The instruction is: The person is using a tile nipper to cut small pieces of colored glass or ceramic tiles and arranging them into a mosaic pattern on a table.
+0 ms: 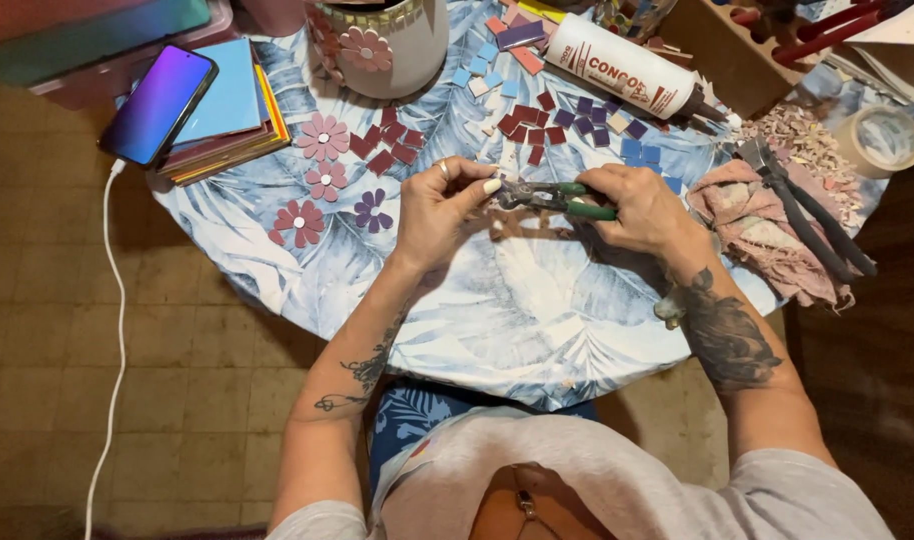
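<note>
My right hand (642, 210) grips green-handled nippers (555, 197) over the middle of a round table with a blue leaf-print cloth (517, 300). The tool's metal jaws point left toward my left hand (439, 208). That hand pinches something small at the jaws; the piece itself is hidden by my fingers. Beyond my hands lie several small square tiles (537, 125) in dark red, purple and blue. Tile flowers (322, 137) in pink, red and purple lie to the left of my left hand.
A white glue bottle (627, 70) lies at the back. A decorated white pot (382, 45) stands behind the flowers. A phone (159, 103) on a cable rests on stacked coloured sheets (232, 120). At right are a rag (767, 225), black pliers (802, 205), tile scraps and a tape roll (882, 140).
</note>
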